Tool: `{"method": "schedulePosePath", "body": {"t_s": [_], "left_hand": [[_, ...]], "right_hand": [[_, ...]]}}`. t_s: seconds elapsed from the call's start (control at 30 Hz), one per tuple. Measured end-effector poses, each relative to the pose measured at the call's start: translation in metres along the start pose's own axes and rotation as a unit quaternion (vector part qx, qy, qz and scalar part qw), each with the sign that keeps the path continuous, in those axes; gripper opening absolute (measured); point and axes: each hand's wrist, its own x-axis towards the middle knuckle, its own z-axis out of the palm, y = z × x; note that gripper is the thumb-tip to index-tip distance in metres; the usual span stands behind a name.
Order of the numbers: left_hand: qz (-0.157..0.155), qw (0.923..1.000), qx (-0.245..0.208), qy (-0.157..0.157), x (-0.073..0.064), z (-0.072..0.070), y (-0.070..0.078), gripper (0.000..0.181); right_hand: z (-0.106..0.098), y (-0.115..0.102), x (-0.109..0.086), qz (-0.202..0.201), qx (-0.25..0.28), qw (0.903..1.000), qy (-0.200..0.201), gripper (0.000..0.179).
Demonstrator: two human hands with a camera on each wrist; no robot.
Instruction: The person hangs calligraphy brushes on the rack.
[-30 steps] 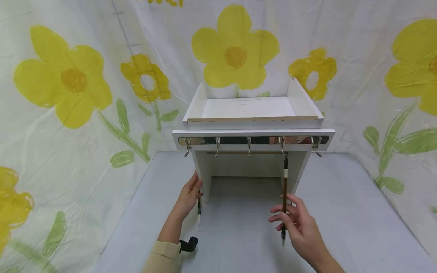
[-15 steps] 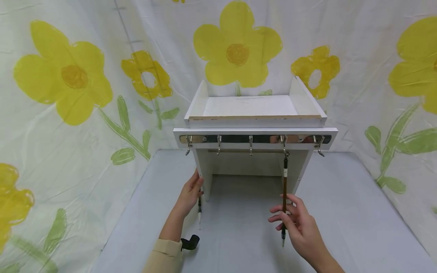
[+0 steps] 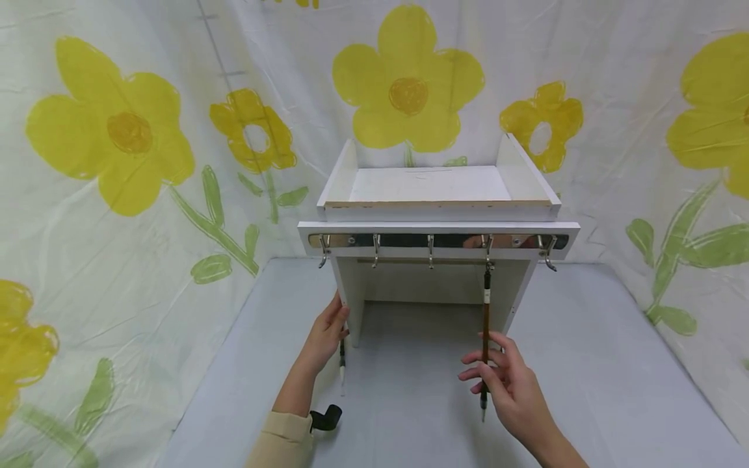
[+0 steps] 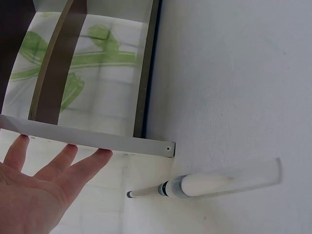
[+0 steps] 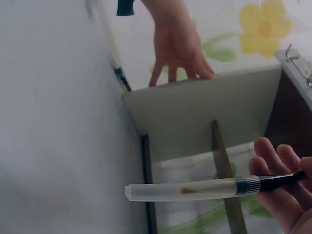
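A white wooden rack [image 3: 421, 213] with a row of metal hooks stands on the table. My right hand [image 3: 512, 390] holds a brown-handled calligraphy brush [image 3: 486, 312] between thumb and fingers. The brush points tip down, its top loop at the second hook from the right [image 3: 487, 244]; whether the loop is over the hook I cannot tell. A clear cap covers its bristles in the right wrist view. My left hand [image 3: 323, 333] rests against the rack's left side panel [image 4: 87, 137], fingers fairly straight. Beside that panel lies a second brush [image 4: 214, 185] with a clear cap, partly hidden in the head view.
A black device [image 3: 326, 417] sits at the left wrist. The table [image 3: 409, 403] has a pale cover. A white curtain with yellow flowers [image 3: 407, 95] hangs behind the rack. The rack has a tray-like top [image 3: 430, 184].
The brush in my right hand has shifted slightly left, its top now close against the hook. My left hand stays on the side panel, and the rack keeps its place.
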Motion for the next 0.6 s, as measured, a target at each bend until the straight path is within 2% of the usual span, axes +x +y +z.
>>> {"method": "schedulePosePath", "body": {"t_s": [0.37, 0.6], "left_hand": [[-0.005, 1.0000, 0.004, -0.001, 0.000, 0.001, 0.000, 0.060], [-0.001, 1.0000, 0.003, 0.000, 0.001, -0.001, -0.002, 0.058]], "right_hand": [[0.006, 0.021, 0.009, -0.036, 0.011, 0.9993, -0.002, 0.046], [0.010, 0.036, 0.022, -0.068, -0.039, 0.9969, 0.003, 0.047]]}}
